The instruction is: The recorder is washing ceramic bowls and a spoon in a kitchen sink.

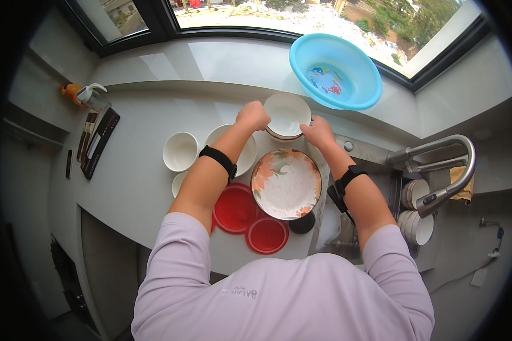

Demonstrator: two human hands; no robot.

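Note:
Both hands grip a short stack of white bowls (287, 114) at the back of the counter, below the window ledge. My left hand (253, 116) holds the stack's left side, and my right hand (318, 131) has its right rim, thumb on the inside edge. The top bowl looks empty; a brownish rim of a lower one shows beneath it. Just in front of the stack lies a floral plate (286, 184) with orange flowers and a dark rim. A large white bowl (244, 154) is partly hidden under my left forearm.
Left stand a white bowl (180, 151), a boxed knife set (99, 143) and a glass jug (94, 99). Red lids (267, 235) and a black lid (302, 223) lie in front. A blue basin (336, 72) rests on the ledge. Right are the faucet (448, 187) and racked bowls (420, 228).

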